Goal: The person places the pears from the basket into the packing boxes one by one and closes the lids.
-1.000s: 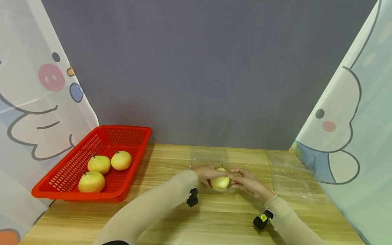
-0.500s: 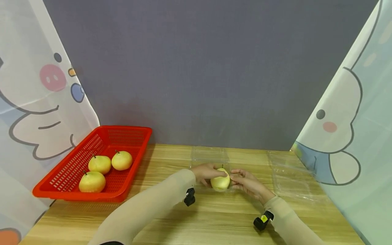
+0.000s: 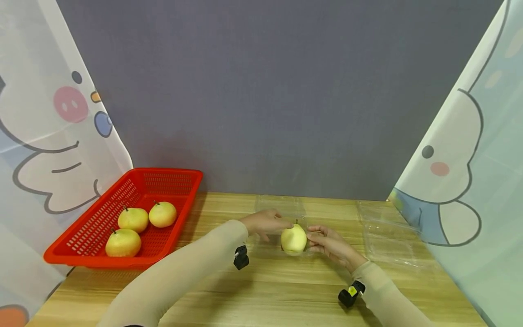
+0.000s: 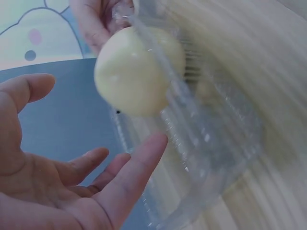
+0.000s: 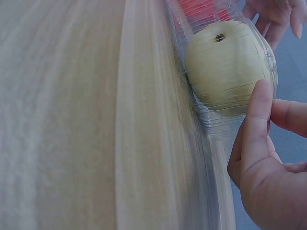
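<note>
A pale yellow pear (image 3: 293, 240) sits upright at the right end of a clear plastic clamshell box (image 3: 279, 206), whose lid lies folded back. My left hand (image 3: 266, 223) is just left of the pear, its fingers spread and holding nothing; the left wrist view shows a gap between these fingertips and the pear (image 4: 134, 72). On the other side, my right hand (image 3: 332, 245) pinches the rim of the box between thumb and fingers. Seen from the right wrist, the pear (image 5: 228, 67) shows through the ribbed clear wall (image 5: 225, 103).
A red plastic basket (image 3: 163, 261) with three yellow pears (image 3: 122, 243) stands at the left of the wooden table (image 3: 261, 295). Another clear plastic box (image 3: 390, 240) lies at the right. A grey panel (image 3: 261, 100) rises behind, with printed cloths on both sides.
My left hand has let go of the pear and drawn away to the left, its fingers spreading. The pear and my right hand have stayed in place.
</note>
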{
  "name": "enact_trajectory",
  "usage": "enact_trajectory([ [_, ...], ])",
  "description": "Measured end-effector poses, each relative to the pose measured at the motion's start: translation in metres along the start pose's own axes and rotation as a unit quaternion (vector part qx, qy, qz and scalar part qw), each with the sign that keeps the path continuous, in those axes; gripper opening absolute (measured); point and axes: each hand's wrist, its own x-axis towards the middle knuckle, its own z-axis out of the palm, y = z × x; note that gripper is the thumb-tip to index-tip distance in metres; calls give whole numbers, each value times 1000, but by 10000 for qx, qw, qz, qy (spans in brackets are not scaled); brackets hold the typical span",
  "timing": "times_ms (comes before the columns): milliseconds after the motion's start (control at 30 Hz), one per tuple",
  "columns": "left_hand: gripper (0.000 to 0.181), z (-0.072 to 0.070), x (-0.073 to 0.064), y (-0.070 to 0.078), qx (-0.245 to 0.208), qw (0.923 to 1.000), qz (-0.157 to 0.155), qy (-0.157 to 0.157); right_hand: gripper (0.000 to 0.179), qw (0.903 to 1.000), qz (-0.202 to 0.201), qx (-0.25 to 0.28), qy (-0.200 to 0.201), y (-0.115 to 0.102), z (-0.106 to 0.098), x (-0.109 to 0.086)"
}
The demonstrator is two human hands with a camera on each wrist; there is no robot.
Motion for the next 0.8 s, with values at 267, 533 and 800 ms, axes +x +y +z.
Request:
enact_trajectory([
  [267,85,-20,-10,3,-10,9998,210,5,54,10000,-5,-43,75,1,0,2],
  [533,81,-34,-26,5,190,9990,396,40,55,10000,-30,-52,74,-1,1,0],
  [800,70,-47,-39,5,503,9970,544,223,56,9999,-33,-67,80,-3,3,-1],
])
